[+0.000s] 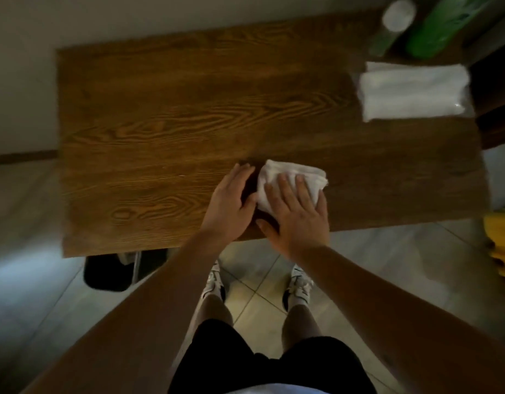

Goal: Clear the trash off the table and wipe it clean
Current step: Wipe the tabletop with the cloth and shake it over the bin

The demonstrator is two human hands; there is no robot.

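The wooden table (pixel 188 115) fills most of the view, and no loose trash shows on it, so the task looks to be in its wiping stage. The biggest risk lies at its near edge: the 2 hands work close to it, and a stroke pulled toward the body could carry the cloth off the top and drop it on the tiled floor.

At the far right corner stand a green bag (pixel 447 24) and, just beside it, a bottle with a pale cap (pixel 396 18); both are blurred. A wide sweep to the right could knock the bottle over, as it looks tall and narrow. In front of them lies a pack of white tissues (pixel 413 91), near the right edge, which a hard push could slide off the table or leave an unwiped patch beneath.

The right hand (pixel 296 211) lies flat, fingers spread and straight, pressing the white cloth (pixel 291 177) onto the wood near the front middle of the table. The cloth is bunched, so uneven pressure could let it roll up and streak rather than clean. The left hand (pixel 231 200) rests just beside it, fingers straight and together on the bare wood, holding nothing; it sits in the path of a leftward stroke and could block it.
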